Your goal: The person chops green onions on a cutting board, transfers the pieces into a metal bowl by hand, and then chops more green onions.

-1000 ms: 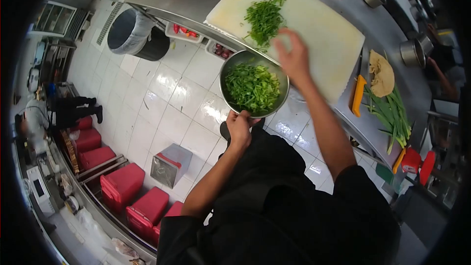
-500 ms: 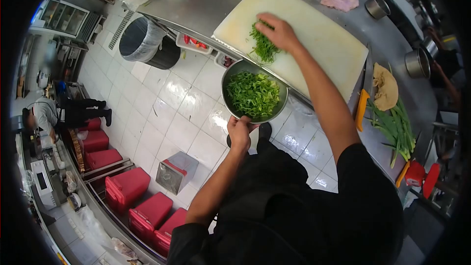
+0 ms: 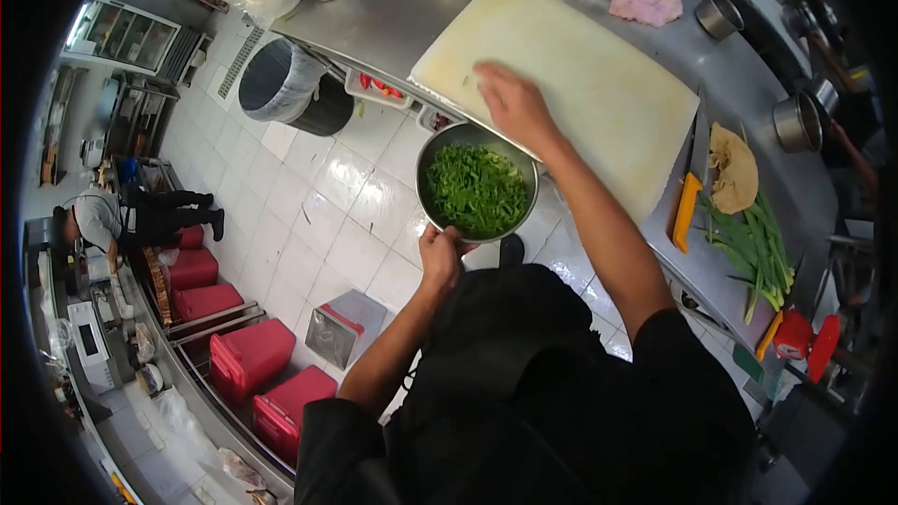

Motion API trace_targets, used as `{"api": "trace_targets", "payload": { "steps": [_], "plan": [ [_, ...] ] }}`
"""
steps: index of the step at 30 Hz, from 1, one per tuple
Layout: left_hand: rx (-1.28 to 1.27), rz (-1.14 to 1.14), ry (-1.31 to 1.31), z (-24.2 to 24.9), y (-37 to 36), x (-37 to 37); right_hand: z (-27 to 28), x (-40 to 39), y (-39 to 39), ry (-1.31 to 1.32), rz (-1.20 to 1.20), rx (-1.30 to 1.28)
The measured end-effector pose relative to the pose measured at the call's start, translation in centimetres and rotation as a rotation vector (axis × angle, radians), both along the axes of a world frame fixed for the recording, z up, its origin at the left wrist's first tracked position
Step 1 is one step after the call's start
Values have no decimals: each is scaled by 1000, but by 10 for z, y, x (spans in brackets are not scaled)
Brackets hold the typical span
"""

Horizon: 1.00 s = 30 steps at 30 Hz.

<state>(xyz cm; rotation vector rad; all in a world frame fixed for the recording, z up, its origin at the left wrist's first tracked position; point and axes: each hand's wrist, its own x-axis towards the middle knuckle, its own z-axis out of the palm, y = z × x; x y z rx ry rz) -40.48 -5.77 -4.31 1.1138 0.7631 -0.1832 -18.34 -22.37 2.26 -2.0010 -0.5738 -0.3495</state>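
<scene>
My left hand (image 3: 441, 257) grips the near rim of a metal bowl (image 3: 424, 196), held just off the counter's edge. Chopped greens (image 3: 477, 189) fill the bowl. My right hand (image 3: 513, 105) is over the left part of the white cutting board (image 3: 599, 65), fingers apart and slightly blurred, with nothing visible in it. Right of the board, a knife with a yellow handle (image 3: 687, 213) lies near a tan cloth (image 3: 733, 168) and long green stalks (image 3: 760, 248).
A lined black bin (image 3: 323, 108) stands on the floor at left. Metal pots (image 3: 798, 122) and a pink cloth (image 3: 647, 3) sit on the steel counter (image 3: 393, 0). Red bins (image 3: 251, 355) line the lower left. Another person (image 3: 98, 223) stands at far left.
The pile of chopped greens has left the board, and darker greens now top the bowl. My right hand has shifted slightly down and left. The bowl has moved slightly too.
</scene>
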Motion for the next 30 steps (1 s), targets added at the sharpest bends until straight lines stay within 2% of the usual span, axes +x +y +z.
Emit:
{"api": "trace_targets", "payload": {
  "steps": [1,4,7,8,10,12,15,18,22,25,28,30],
  "plan": [
    [-17,56,-10,8,-2,1,-12,20,7,-72,-15,-28],
    [-5,12,13,7,15,2,-25,12,26,-206,28,-264],
    [-4,9,25,0,39,6,-31,-44,40,60,418,-128],
    [-13,4,38,-1,48,4,-31,-66,48,231,485,-167],
    [-40,5,73,12,69,7,-25,-92,66,205,395,-79],
    [-56,-11,108,14,102,7,-12,-85,79,220,204,-64],
    [-16,-47,181,61,155,7,29,-67,98,179,46,54],
    [41,-43,190,110,196,22,63,-63,123,390,133,-70],
    [131,-121,88,152,234,74,73,-54,185,195,351,-332],
    [158,-206,-35,167,247,126,69,-1,215,89,187,-372],
    [140,-241,-97,171,257,176,100,45,214,42,38,-410],
    [147,-273,-102,172,261,208,124,60,203,-25,-38,-251]
  ]
}}
